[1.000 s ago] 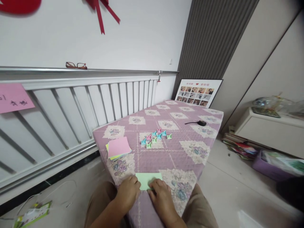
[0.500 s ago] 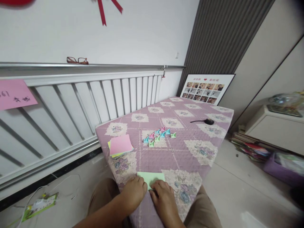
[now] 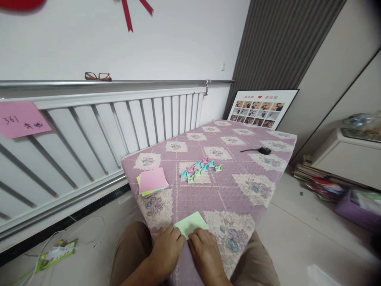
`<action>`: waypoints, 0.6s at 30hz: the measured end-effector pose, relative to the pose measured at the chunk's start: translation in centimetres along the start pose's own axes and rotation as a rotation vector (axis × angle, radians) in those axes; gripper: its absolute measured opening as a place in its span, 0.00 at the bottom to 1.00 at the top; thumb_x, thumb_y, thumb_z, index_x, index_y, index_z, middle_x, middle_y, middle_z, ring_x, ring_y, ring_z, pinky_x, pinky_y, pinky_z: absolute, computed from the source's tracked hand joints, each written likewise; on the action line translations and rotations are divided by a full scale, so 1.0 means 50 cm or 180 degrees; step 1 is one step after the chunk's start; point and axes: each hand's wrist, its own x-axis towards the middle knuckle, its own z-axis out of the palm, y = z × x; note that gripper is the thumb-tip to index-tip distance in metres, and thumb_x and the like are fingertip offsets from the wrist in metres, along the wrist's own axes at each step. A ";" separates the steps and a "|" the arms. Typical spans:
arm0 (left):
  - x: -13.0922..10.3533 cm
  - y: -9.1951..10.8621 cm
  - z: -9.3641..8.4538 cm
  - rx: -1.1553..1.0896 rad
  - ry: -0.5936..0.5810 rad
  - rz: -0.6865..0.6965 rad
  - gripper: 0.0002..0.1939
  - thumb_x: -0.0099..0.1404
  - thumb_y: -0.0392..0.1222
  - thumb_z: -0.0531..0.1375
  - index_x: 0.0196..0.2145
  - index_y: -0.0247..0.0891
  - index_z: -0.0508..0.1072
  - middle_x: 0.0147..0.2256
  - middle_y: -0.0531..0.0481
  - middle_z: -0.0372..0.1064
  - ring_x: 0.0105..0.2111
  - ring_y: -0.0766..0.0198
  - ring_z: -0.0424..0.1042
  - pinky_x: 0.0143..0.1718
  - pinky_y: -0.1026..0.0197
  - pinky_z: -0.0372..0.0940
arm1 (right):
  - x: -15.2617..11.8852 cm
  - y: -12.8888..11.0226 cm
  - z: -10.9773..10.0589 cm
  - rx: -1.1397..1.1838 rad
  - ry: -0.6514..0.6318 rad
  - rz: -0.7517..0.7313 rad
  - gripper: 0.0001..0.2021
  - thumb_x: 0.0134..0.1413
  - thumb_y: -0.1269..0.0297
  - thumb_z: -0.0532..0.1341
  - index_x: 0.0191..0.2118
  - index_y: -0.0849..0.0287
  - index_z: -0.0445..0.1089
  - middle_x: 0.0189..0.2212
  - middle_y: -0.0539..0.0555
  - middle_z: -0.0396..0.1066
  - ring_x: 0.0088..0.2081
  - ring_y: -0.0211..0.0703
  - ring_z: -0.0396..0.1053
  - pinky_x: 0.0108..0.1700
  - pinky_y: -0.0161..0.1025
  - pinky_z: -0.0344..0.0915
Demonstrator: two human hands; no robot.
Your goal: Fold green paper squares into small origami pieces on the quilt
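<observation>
A light green sheet of paper (image 3: pixel 191 223) lies turned at an angle near the front edge of the table. My left hand (image 3: pixel 169 245) is closed on its left corner, fingers curled. My right hand (image 3: pixel 205 248) grips the near edge, its fingertips resting on the paper. Both thumbs are mostly hidden. Beyond them, several small folded paper pieces (image 3: pixel 198 169) in pink, blue and green stand in a cluster. To the left is a stack of coloured paper sheets (image 3: pixel 153 180) with pink on top.
A purple floral tablecloth (image 3: pixel 202 194) covers the table. A black object with a thin tail (image 3: pixel 264 150) lies at the far right. The white radiator (image 3: pixel 143 123) borders the left side, with glasses (image 3: pixel 98 76) on its pipe. A photo board (image 3: pixel 262 107) leans at the back.
The green sheet has turned, so its far corner now points away from me. My left hand has shifted slightly, and my right hand's fingers have closed more on the near edge.
</observation>
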 end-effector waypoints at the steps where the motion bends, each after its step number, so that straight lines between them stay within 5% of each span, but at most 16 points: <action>1: -0.005 0.008 0.000 -0.0062 -0.0003 -0.0044 0.08 0.68 0.37 0.52 0.36 0.39 0.71 0.36 0.49 0.68 0.37 0.57 0.65 0.40 0.55 0.60 | -0.003 0.000 0.003 0.0066 0.0009 -0.0061 0.07 0.56 0.73 0.57 0.33 0.55 0.70 0.31 0.51 0.69 0.34 0.42 0.64 0.38 0.39 0.57; 5: -0.029 0.030 -0.004 -0.0601 0.0144 -0.0267 0.07 0.65 0.36 0.54 0.34 0.38 0.72 0.35 0.47 0.69 0.37 0.56 0.66 0.39 0.56 0.62 | -0.009 0.002 0.008 0.0412 0.0030 -0.0172 0.10 0.57 0.74 0.53 0.32 0.56 0.69 0.31 0.52 0.69 0.34 0.41 0.66 0.39 0.36 0.62; 11: -0.066 0.009 -0.018 -0.2029 0.0980 -0.0905 0.16 0.64 0.31 0.46 0.43 0.38 0.70 0.40 0.44 0.68 0.42 0.59 0.67 0.46 0.57 0.62 | -0.022 0.018 -0.005 0.1227 0.0234 0.0011 0.11 0.58 0.74 0.51 0.38 0.56 0.69 0.38 0.55 0.70 0.41 0.42 0.70 0.43 0.36 0.68; 14: -0.073 -0.007 -0.002 -0.2182 0.0812 -0.1314 0.23 0.57 0.27 0.48 0.50 0.36 0.67 0.45 0.43 0.67 0.47 0.58 0.65 0.51 0.55 0.59 | -0.038 0.028 -0.016 0.1397 0.0388 0.0122 0.10 0.57 0.74 0.52 0.36 0.55 0.69 0.37 0.55 0.71 0.39 0.42 0.71 0.41 0.36 0.69; 18: -0.069 -0.003 0.027 -0.2646 0.0447 -0.1152 0.29 0.55 0.28 0.52 0.55 0.39 0.63 0.46 0.45 0.69 0.45 0.59 0.68 0.49 0.56 0.62 | -0.061 0.031 -0.030 0.1530 0.0479 0.0191 0.09 0.55 0.72 0.53 0.35 0.54 0.69 0.35 0.55 0.72 0.38 0.43 0.72 0.39 0.36 0.70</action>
